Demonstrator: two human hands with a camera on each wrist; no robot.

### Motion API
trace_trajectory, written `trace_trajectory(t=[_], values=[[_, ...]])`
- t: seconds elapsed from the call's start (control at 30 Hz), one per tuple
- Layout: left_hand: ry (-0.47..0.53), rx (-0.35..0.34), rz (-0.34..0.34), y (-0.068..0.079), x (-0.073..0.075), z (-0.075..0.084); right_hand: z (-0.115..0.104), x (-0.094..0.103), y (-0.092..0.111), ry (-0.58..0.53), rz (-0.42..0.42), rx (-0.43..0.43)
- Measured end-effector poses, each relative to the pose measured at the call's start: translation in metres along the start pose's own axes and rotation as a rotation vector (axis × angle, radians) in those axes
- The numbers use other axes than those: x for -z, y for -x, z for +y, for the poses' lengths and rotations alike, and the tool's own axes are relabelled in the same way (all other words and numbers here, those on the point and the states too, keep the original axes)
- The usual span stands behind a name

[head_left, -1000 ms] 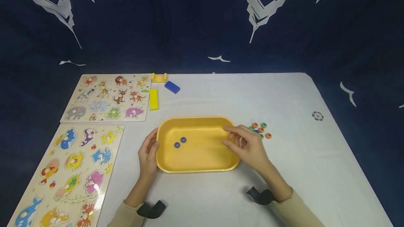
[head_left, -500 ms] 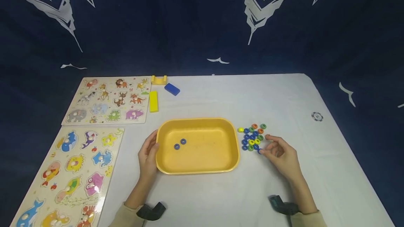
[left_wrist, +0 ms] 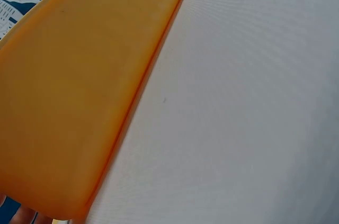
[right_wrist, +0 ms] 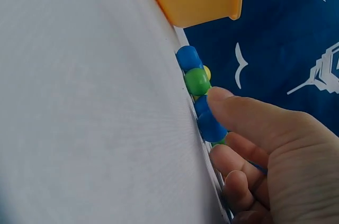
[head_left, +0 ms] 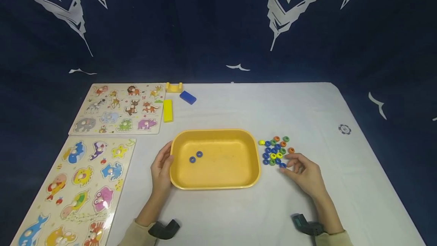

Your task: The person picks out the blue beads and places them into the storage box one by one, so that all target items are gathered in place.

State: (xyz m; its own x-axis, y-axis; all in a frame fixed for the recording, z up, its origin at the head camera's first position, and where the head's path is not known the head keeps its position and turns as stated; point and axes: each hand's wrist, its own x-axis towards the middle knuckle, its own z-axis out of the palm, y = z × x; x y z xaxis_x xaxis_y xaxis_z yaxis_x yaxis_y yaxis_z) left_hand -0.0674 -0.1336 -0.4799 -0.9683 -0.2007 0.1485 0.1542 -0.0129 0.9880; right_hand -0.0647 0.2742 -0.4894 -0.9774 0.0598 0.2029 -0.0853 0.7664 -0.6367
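A yellow tray (head_left: 218, 183) lies on the white table, with two blue beads (head_left: 192, 160) inside on its left half. My left hand (head_left: 162, 170) holds the tray's left end, thumb at the rim and fingers along the outer wall. In the left wrist view, fingertips (left_wrist: 24, 216) show at the tray's lower corner. Right of the tray lies a cluster of blue, green, yellow and orange beads (head_left: 274, 150). My right hand (head_left: 305, 174) is at its near right edge, thumb tip at a blue bead (right_wrist: 212, 126), index finger apart from the thumb, other fingers curled.
Two animal peg puzzle boards (head_left: 117, 109) cover the left side of the table. Beside the upper one are a yellow block (head_left: 168, 111), a blue block (head_left: 188, 97) and a yellow notched piece (head_left: 174, 87). A patterned round chip (head_left: 345, 129) lies at far right.
My right hand has gone from over the tray's right end to the bead cluster, and its thumb and index finger have come closer together. The left hand stays at the tray.
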Motion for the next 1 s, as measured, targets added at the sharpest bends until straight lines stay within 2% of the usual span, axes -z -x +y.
trace_trajectory(t=[0.2, 0.3, 0.47, 0.57, 0.6, 0.67, 0.73, 0.8, 0.9, 1.0], values=[[0.0, -0.002, -0.002, 0.002, -0.002, 0.014, -0.001, -0.002, -0.001, 0.051, 0.005, 0.062], [-0.003, -0.005, 0.001, 0.002, -0.002, 0.013, -0.001, -0.003, -0.002, 0.059, 0.014, 0.075], [-0.004, -0.013, 0.006, 0.0, -0.001, 0.002, -0.007, 0.002, -0.009, -0.011, 0.041, 0.05], [-0.012, -0.02, 0.007, 0.0, -0.001, -0.001, -0.017, 0.005, -0.02, -0.07, 0.064, 0.127], [-0.016, -0.019, 0.008, 0.0, -0.001, -0.002, -0.027, 0.007, -0.025, -0.106, 0.05, 0.156], [-0.022, -0.015, 0.008, 0.0, 0.0, -0.002, -0.05, 0.01, -0.035, -0.163, 0.012, 0.237], [-0.025, -0.014, 0.009, 0.0, 0.0, -0.002, -0.083, 0.01, -0.044, -0.238, -0.076, 0.282], [-0.025, -0.015, 0.012, 0.0, 0.0, -0.003, -0.115, 0.005, -0.053, -0.265, -0.172, 0.301], [-0.025, -0.026, 0.016, 0.0, 0.0, -0.003, -0.147, -0.017, -0.062, -0.232, -0.308, 0.309], [-0.02, -0.03, 0.013, 0.0, 0.0, -0.002, -0.166, -0.042, -0.068, -0.124, -0.414, 0.309]])
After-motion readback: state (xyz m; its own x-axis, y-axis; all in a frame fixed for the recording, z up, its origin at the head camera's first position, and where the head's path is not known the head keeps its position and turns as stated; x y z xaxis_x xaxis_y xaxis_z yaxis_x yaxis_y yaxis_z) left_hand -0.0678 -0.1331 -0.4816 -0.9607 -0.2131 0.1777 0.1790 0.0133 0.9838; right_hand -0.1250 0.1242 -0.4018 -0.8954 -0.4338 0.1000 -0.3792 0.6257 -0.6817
